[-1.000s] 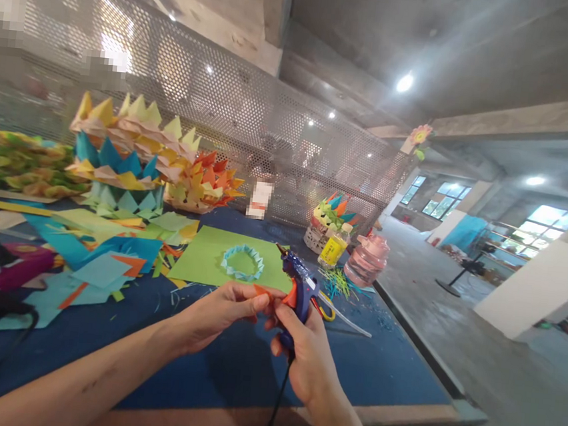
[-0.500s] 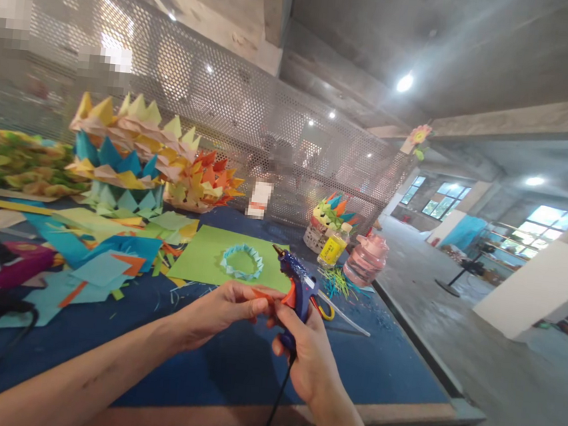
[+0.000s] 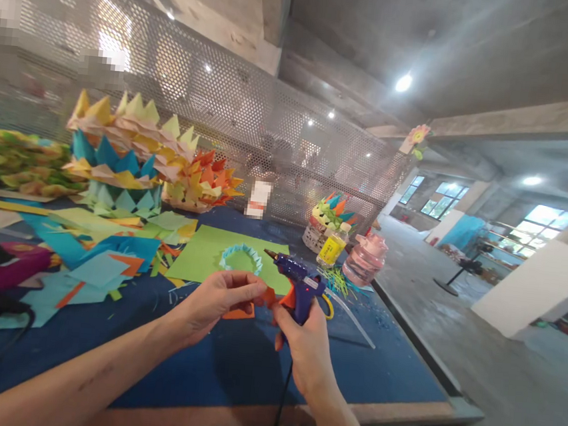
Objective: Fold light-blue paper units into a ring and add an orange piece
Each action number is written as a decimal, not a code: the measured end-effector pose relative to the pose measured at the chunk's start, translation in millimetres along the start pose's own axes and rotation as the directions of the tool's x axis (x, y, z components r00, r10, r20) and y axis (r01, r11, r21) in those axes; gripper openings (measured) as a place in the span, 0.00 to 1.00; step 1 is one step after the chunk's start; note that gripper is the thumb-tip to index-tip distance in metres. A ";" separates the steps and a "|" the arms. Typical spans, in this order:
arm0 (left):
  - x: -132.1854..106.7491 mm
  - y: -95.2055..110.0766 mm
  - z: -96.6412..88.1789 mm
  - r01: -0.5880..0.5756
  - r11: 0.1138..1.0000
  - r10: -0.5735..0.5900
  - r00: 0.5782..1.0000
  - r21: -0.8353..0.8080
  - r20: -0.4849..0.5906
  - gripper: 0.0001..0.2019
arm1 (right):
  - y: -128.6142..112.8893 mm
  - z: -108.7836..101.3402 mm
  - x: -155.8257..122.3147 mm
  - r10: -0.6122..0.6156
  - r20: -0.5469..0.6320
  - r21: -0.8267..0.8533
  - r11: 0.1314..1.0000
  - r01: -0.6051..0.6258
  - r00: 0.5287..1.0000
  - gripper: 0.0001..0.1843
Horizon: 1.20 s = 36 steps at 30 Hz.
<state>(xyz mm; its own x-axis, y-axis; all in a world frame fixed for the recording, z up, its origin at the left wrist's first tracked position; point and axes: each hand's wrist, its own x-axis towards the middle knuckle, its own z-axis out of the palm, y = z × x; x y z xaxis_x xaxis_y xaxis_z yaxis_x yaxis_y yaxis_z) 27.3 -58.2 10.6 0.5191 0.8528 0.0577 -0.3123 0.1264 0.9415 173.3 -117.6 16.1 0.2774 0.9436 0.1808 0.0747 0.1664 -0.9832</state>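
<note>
Between the fingertips of my left hand point(image 3: 222, 301) is pinched a small folded piece of orange paper point(image 3: 268, 296). My right hand point(image 3: 306, 346) is wrapped round the handle of a blue hot glue gun point(image 3: 305, 289) with an orange trigger, its nozzle pointing left and slightly up. The right thumb reaches to the orange paper's edge. A clear glue stick point(image 3: 356, 322) sticks out of the gun's back. Beyond my hands, a ring of folded light blue paper point(image 3: 257, 264) rests on a green sheet point(image 3: 196, 258). Another orange paper piece point(image 3: 240, 312) lies partly under my left hand.
Stacked folded-paper crowns point(image 3: 128, 164) and paper scraps point(image 3: 100, 269) cover the table's left side, with a magenta tool point(image 3: 11, 275). A yellow-labelled bottle point(image 3: 331, 250), a pink jug point(image 3: 364, 259) and yellow-handled scissors point(image 3: 328, 306) are at right. A perforated metal screen point(image 3: 233, 114) stands behind.
The glue gun has swung to a more level angle, its nozzle shifting left. My hands have parted slightly, and the orange paper on the table has come into view below the left one.
</note>
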 end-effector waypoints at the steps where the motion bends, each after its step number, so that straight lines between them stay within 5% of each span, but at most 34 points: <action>1: 0.9 0.3 -0.5 -0.008 1.000 0.009 1.000 0.008 -0.014 0.09 | 1.0 -0.7 -0.5 -0.001 0.012 -0.016 1.000 0.001 1.000 0.16; 9: 12.0 15.8 -19.5 0.028 0.978 0.016 0.978 0.206 -0.208 0.10 | -4.7 -22.6 3.0 -0.061 -0.075 -0.273 0.961 0.038 0.995 0.19; 14: 25.1 24.7 -34.4 0.006 0.945 0.073 0.971 0.326 -0.227 0.09 | -8.3 -34.9 8.0 -0.291 -0.082 -0.594 0.783 0.188 0.953 0.16; 20: 28.0 23.0 -36.6 -0.021 0.906 0.120 0.970 0.422 -0.210 0.07 | 2.3 -26.3 7.8 -0.396 0.028 -0.786 0.558 0.264 0.918 0.13; 25: 23.9 18.6 -31.9 -0.033 0.879 0.146 0.969 0.475 -0.202 0.06 | 10.3 -21.2 10.1 -0.433 0.065 -0.851 0.447 0.276 0.899 0.11; 36: 23.8 14.3 -30.4 -0.031 0.862 0.155 0.966 0.507 -0.204 0.05 | 13.7 -20.0 10.6 -0.393 0.090 -0.881 0.397 0.257 0.915 0.15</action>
<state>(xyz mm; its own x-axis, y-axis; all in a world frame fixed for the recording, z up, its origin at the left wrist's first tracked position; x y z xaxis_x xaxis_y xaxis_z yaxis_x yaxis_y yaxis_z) 11.0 -20.7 15.3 0.2905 0.9474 0.1342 0.1176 -0.1745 0.9776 196.5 -111.1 5.0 0.1387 0.8237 0.5498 0.9449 0.0561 -0.3224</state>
